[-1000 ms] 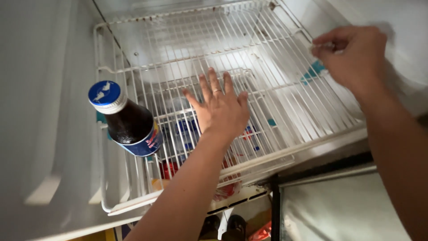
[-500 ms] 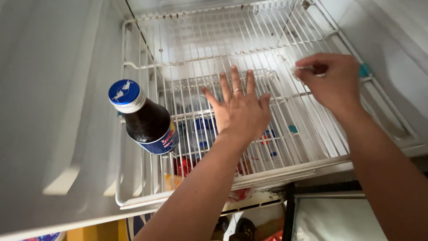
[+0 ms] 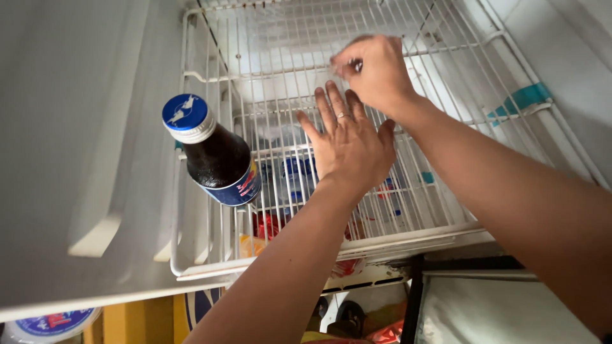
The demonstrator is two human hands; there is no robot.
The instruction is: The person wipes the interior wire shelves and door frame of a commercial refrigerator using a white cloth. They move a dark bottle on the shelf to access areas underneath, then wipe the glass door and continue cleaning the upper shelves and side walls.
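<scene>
At the far left stood the white fridge wall [image 3: 76,127]. Beside it a dark bottle [image 3: 217,156] with a blue cap stood on the wire shelf [image 3: 210,255], near its left edge. Further right the left hand [image 3: 347,143] lay flat on the shelf, palm down, fingers spread, gripping nothing, a ring on one finger. Just beyond it the right hand [image 3: 376,73] hovered over the shelf, fingers curled and pinched together on something small and blurred; what it was could not be told. Right of that, a teal clip [image 3: 526,97] sat on the shelf's edge.
</scene>
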